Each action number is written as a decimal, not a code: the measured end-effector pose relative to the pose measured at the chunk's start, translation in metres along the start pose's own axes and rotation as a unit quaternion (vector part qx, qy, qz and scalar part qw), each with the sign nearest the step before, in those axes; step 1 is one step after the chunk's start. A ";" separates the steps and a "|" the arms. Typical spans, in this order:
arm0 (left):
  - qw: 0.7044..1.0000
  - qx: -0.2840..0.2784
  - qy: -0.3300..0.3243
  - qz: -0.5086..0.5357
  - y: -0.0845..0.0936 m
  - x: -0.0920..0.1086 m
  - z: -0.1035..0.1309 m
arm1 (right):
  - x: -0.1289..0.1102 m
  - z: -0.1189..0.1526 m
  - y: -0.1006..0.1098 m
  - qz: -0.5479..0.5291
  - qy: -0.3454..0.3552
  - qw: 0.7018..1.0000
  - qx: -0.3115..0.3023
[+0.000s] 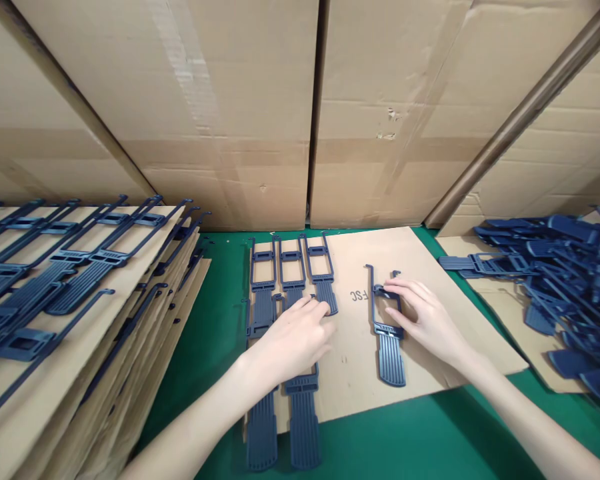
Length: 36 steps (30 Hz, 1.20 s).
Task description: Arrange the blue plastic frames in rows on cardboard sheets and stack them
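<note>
Several dark blue plastic parts, each with a ribbed paddle, an open frame and thin hooked arms, lie on a cardboard sheet. My left hand is closed, its fingers curled over the upper end of a lower-row plastic part, hiding that end. Just beyond is an upper-row plastic part. My right hand has its thumb and fingers around the right side of a separate plastic part, whose paddle points toward me. That part lies apart from the rows, right of the printed letters.
At left stands a stack of cardboard sheets layered with similar parts. A heap of loose blue parts lies at right on cardboard. Large cardboard boxes line the back of the green table.
</note>
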<state>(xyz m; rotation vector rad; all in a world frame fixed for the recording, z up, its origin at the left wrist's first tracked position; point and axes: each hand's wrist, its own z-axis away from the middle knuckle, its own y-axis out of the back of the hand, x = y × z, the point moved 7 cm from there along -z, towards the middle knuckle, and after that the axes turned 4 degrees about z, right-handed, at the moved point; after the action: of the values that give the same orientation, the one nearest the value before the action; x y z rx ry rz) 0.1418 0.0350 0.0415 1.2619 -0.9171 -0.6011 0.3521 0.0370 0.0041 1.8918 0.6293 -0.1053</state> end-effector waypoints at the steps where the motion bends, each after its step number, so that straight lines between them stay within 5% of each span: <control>1: 1.000 0.000 -0.001 -0.002 0.001 0.001 0.000 | 0.003 -0.001 -0.003 0.019 0.000 1.000 -0.001; 9: 1.000 -0.005 -0.007 -0.010 0.000 0.003 0.001 | 0.004 -0.018 -0.008 0.061 0.020 0.998 0.004; 15: 1.000 0.011 0.004 0.006 0.011 -0.007 0.007 | -0.039 -0.025 -0.003 -0.016 0.121 0.993 0.009; 21: 0.997 0.015 0.081 0.001 0.022 -0.033 0.016 | -0.079 -0.023 -0.020 -0.037 0.189 0.981 -0.022; 29: 0.987 -0.080 0.139 0.031 0.004 -0.041 0.019 | -0.101 -0.026 -0.032 0.022 0.206 0.978 -0.036; 36: 0.987 -0.078 0.140 0.025 0.003 -0.037 0.017 | -0.112 -0.028 -0.034 0.047 0.203 0.977 -0.054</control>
<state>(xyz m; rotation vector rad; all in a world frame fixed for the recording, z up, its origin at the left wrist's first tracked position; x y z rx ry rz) 0.1074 0.0568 0.0356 1.1437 -0.6528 -0.4339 0.2340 0.0288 0.0273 1.8457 0.7993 0.3798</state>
